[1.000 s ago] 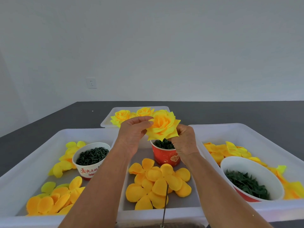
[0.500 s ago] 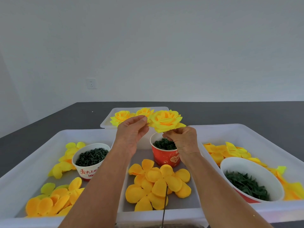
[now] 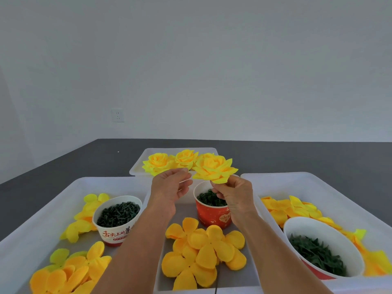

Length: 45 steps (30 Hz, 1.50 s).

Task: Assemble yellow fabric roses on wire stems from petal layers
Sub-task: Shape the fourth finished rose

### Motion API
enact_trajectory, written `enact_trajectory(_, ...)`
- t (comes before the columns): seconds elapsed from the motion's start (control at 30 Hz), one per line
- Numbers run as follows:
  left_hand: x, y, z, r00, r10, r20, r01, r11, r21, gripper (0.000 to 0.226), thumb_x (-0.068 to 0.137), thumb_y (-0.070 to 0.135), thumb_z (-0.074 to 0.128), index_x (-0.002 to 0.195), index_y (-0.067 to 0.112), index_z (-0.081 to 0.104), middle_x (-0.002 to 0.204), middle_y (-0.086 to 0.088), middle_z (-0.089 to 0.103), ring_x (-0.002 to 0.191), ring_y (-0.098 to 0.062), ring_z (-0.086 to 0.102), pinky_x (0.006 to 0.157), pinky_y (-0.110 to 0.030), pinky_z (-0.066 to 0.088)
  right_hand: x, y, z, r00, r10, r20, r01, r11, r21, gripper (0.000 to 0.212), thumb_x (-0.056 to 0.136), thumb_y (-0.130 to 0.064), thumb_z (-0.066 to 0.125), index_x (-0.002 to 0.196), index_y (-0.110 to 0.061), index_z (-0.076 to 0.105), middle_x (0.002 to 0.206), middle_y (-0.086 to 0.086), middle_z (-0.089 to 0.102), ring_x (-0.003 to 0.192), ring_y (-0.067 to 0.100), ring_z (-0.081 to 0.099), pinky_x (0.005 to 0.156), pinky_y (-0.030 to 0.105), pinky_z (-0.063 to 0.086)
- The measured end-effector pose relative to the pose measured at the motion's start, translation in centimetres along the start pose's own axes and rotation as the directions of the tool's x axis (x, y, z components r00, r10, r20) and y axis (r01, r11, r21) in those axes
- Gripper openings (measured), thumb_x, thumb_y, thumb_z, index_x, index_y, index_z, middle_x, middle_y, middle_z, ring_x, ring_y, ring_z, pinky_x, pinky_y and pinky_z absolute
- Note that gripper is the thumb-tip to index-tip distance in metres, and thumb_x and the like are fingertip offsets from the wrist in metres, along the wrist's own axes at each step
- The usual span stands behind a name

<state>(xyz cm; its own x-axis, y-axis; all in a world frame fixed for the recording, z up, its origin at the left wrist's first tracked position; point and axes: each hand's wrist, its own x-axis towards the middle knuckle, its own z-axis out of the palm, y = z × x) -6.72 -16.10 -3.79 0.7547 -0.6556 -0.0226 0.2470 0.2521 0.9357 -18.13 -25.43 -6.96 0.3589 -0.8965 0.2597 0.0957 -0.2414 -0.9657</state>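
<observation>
— Rose (image 3: 214, 169) up at centre, above the red cup (image 3: 213, 215); pinched from beneath by right hand (image 3: 235, 198), fingers (image 3: 218, 188) clamped under the outer petals. Bloom facing up, slightly tilted toward the camera.

— Left hand (image 3: 167, 187)?

— Just left of the rose, holding nothing. Fingers (image 3: 182, 174) loosely curled with thumb near the forefinger tip, close to the petal edge; touching or not, cannot tell.

— Stem?

— Hidden behind the right hand. Thin dark wire (image 3: 216, 288) visible only at the near edge, below the petal pile.

— Finished ones?

— Two more roses (image 3: 169, 162) in the far tray (image 3: 137, 168), side by side, just behind the held one.

— Petal stock?

— Orange-yellow petal layers (image 3: 203, 249) piled in the middle tray (image 3: 250, 276), near of the red cup. More petals (image 3: 70, 270) in the left tray (image 3: 53, 194), some paler yellow ones further back. Loose petals (image 3: 294, 209) along the far and right side of the right tray (image 3: 318, 181).

— Green parts?

— Red cup filled with dark green pieces. White cup (image 3: 116, 219) with red print in the left tray, full of small dark green parts. Big white bowl (image 3: 322, 249) in the right tray, holding dark green leaves.

— Surroundings?

— Dark worktop (image 3: 74, 158) under all trays, pale wall behind with a socket (image 3: 118, 115) at left.
</observation>
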Motion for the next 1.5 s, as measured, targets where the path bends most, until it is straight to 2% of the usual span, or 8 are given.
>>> enact_trajectory(0.23, -0.6, 0.1, 0.6, 0.996, 0.033, 0.083, -0.039, 0.997, 0.070, 0.018, 0.081, 0.028, 0.070, 0.090, 0.012, 0.069, 0.084, -0.001, 0.071, 0.073, -0.017, 0.065, 0.063, -0.027, 0.050, 0.0, 0.4, 0.7, 1.000, 0.019, 0.014, -0.017, 0.989, -0.148, 0.022, 0.082, -0.015, 0.071, 0.062, -0.023, 0.067, 0.058, -0.009, 0.066, 0.066, 0.016, 0.064, 0.079, 0.041, 0.054)
enact_trajectory(0.4, -0.4, 0.2, 0.4, 1.000, 0.024, 0.018, -0.024, 0.998, 0.049, 0.010, 0.079, 0.011, 0.073, 0.089, 0.012, 0.068, 0.093, -0.011, 0.070, 0.079, -0.025, 0.064, 0.062, -0.029, 0.053, 0.0, -0.3, 1.2, 0.998, 0.031, 0.059, -0.017, 0.973, -0.229, 0.032, 0.082, -0.019, 0.070, 0.052, -0.028, 0.063, 0.060, -0.007, 0.067, 0.069, 0.019, 0.065, 0.080, 0.042, 0.055)
enact_trajectory(0.6, 0.2, 1.5, 0.4, 0.999, 0.046, -0.026, -0.046, 0.999, 0.005, 0.013, 0.081, -0.002, 0.067, 0.091, 0.006, 0.063, 0.095, -0.014, 0.067, 0.079, -0.023, 0.066, 0.054, -0.022, 0.057, 0.4, -2.6, 1.1, 0.976, 0.122, 0.180, -0.124, 0.992, 0.001, 0.004, 0.086, -0.018, 0.067, 0.084, -0.019, 0.070, 0.079, -0.001, 0.074, 0.073, 0.011, 0.071, 0.068, 0.023, 0.056)
enact_trajectory(0.83, 0.7, 2.5, 0.9, 0.995, 0.025, -0.101, -0.019, 0.998, 0.063, 0.014, 0.080, -0.005, 0.067, 0.083, 0.007, 0.060, 0.092, -0.015, 0.065, 0.083, -0.027, 0.066, 0.062, -0.028, 0.056, 1.0, -4.6, 0.1, 0.900, 0.377, 0.219, -0.412, 0.899, 0.147, 0.039, 0.086, -0.050, 0.058, 0.092, -0.013, 0.070, 0.087, 0.004, 0.074, 0.084, 0.022, 0.070, 0.067, 0.031, 0.052)
enact_trajectory(0.97, 1.4, 2.9, 1.0, 0.992, 0.073, -0.102, -0.058, 0.988, 0.145, 0.013, 0.082, -0.003, 0.065, 0.088, 0.006, 0.059, 0.100, -0.018, 0.064, 0.092, -0.031, 0.065, 0.068, -0.031, 0.056, 1.8, -5.8, 0.9, 0.878, 0.389, 0.280, -0.450, 0.869, 0.207, 0.022, 0.081, -0.026, 0.072, 0.094, -0.008, 0.066, 0.078, 0.009, 0.070, 0.067, 0.020, 0.069, 0.053, 0.026, 0.052)
enact_trajectory(1.1, 2.5, 4.4, 0.7, 0.992, 0.110, -0.054, -0.106, 0.991, 0.080, 0.010, 0.088, 0.004, 0.062, 0.098, 0.005, 0.062, 0.096, -0.015, 0.066, 0.083, -0.027, 0.065, 0.067, -0.027, 0.056, 3.7, -7.2, 2.2, 0.864, 0.400, 0.306, -0.479, 0.841, 0.253, 0.006, 0.084, -0.005, 0.065, 0.086, -0.003, 0.060, 0.075, 0.014, 0.066, 0.062, 0.021, 0.064, 0.048, 0.021, 0.052)
enact_trajectory(1.37, 5.8, 3.7, -0.7, 0.983, 0.087, -0.164, -0.092, 0.995, -0.025, 0.008, 0.089, 0.007, 0.060, 0.081, 0.009, 0.060, 0.084, -0.009, 0.064, 0.072, -0.021, 0.061, 0.065, -0.024, 0.053, 10.7, -7.7, 5.9, 0.900, 0.375, 0.222, -0.432, 0.835, 0.341, 0.008, 0.084, 0.000, 0.065, 0.082, 0.000, 0.057, 0.075, 0.016, 0.063, 0.062, 0.022, 0.063, 0.047, 0.021, 0.052)
enact_trajectory(1.5, 8.2, 3.6, 0.1, 0.982, 0.085, -0.167, -0.091, 0.995, -0.030, 0.004, 0.089, 0.006, 0.060, 0.087, 0.007, 0.063, 0.079, -0.006, 0.063, 0.074, -0.019, 0.061, 0.064, -0.023, 0.052, 12.8, -6.3, 8.6, 0.900, 0.385, 0.205, -0.434, 0.841, 0.324, 0.010, 0.082, 0.002, 0.067, 0.082, -0.001, 0.057, 0.072, 0.016, 0.063, 0.058, 0.022, 0.063, 0.045, 0.022, 0.052)
